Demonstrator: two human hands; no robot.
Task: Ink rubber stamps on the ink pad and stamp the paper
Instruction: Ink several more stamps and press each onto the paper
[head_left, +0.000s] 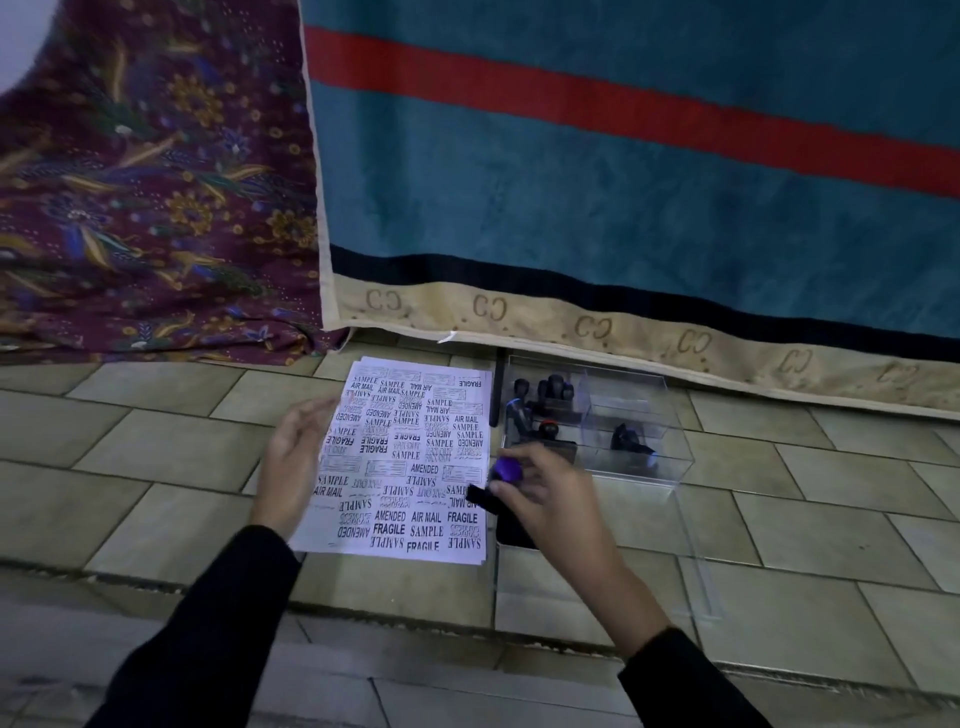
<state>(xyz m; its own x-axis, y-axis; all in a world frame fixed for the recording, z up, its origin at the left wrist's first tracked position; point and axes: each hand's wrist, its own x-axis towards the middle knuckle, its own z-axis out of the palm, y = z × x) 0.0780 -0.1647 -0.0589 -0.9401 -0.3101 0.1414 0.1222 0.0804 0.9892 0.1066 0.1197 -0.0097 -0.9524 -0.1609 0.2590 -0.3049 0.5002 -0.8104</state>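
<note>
A teal blanket (623, 197) with a red stripe and a beige border is hanging across the back. Beside it on the left a maroon floral cloth (145, 197) is draping down to the tiled floor (156, 467).

A sheet of paper (410, 457) is lying flat on the tiles in the middle, already crowded with black impressions reading SAMPLE, AIR MAIL, FRAGILE and AMENDED at various angles. Just to its right a clear box (636, 415) with compartments is sitting against the blanket's hem, holding several dark spare stamps (553, 389).

The left hand (291, 467) is lying at the paper's left edge with its fingers loose and nearly straight, grasping nothing. The right hand (550, 493) is hovering at the paper's right edge, near the box's front. Its fingers and thumb are pinching a stamp (506, 469) with a purple knob, whose black base is tilting over the paper's right margin.

Under this hand a dark flat shape (511, 527) is lying on the tiles just beside the paper. It is probably the ink pad, though the hand is covering most of it and the picture is blurred there.
</note>
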